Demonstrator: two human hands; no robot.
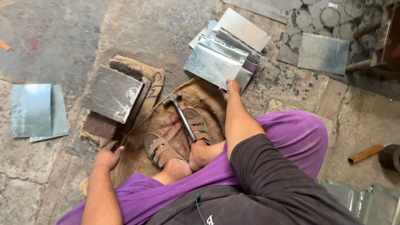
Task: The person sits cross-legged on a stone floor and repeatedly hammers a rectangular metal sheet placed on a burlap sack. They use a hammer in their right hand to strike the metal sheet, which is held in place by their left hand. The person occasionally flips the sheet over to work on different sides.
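From the head view, the right hand (231,88) pinches the near edge of a folded shiny metal sheet (216,62) lying on the stone floor (41,37). The left hand (109,156), fingers loosely apart, rests empty on burlap sacking (137,143) beside a flat grey metal block (111,93). A steel hammer (181,114) lies across the sandals (177,137).

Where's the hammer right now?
Head view, centre: the hammer lies on the burlap sack, its handle across the right sandal, between the metal block and the right hand.
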